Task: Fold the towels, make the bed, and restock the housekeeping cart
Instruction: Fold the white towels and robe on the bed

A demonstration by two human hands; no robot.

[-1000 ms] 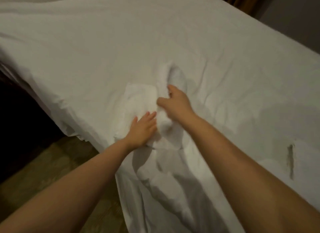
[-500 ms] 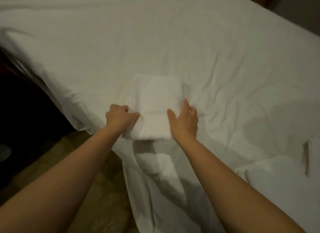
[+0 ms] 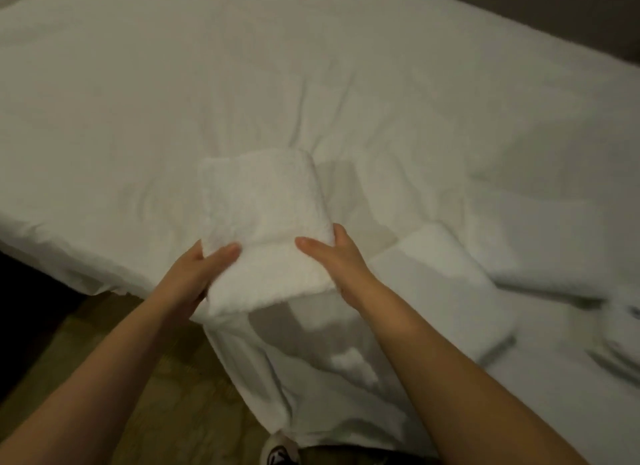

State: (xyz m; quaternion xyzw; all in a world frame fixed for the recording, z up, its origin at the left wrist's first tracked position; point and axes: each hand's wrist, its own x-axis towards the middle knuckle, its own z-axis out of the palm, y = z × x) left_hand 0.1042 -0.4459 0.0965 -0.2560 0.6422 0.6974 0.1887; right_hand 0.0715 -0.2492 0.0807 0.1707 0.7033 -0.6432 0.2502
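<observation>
Gripping the towel (image 3: 263, 205) at both near corners is the right call here imo. Your left hand (image 3: 197, 277) and right hand (image 3: 341, 260) each pinch it with the thumb on top and the fingers tucked underneath, so the folded layers are squeezed together and can't slide open. The fingers below are hidden, so I can't tell how far under they reach. The towel looks lifted just off the bed (image 3: 311, 66), near its corner, going by the shadow it throws to its right. Its far end is level and the near edge sags a little between your hands. Just beside it on the right lies a second towel (image 3: 440, 281), folded and flat on the bed. That reads to me like the start of a pile, which is probably why you're carrying this one level and square. There's more white stuff (image 3: 623, 326) at the right edge, but it's too blurry to call. I'd guess the folding is partly done.
</observation>
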